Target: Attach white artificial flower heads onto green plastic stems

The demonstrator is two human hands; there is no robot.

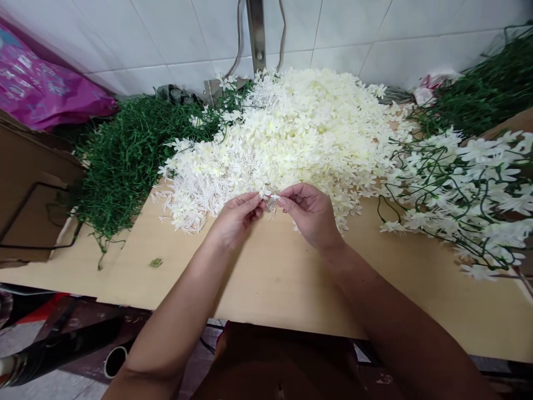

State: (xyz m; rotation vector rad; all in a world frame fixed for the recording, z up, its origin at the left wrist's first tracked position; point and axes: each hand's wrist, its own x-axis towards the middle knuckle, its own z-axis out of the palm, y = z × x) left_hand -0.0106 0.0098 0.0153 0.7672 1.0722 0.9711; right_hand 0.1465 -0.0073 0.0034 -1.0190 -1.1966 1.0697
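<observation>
In front of a large heap of loose white artificial flowers [316,128], my two hands meet just above the table's surface. Thumb and fingers of my left hand [239,216] pinch a small white artificial flower [264,192]. My right hand [313,215] is closed in a pinch on a small white piece [275,196] beside that flower; whether the two are joined I cannot tell. Thin white stamen-like sprigs [195,197] lie among the petals at the heap's left front.
Green plastic stems [125,161] are piled at left, beside a cardboard box [29,194] and a pink bag [54,89]. Flowers on green stems [470,194] lie at right, with more green stems [478,94] behind. The wooden table [266,278] meets a tiled wall [345,33].
</observation>
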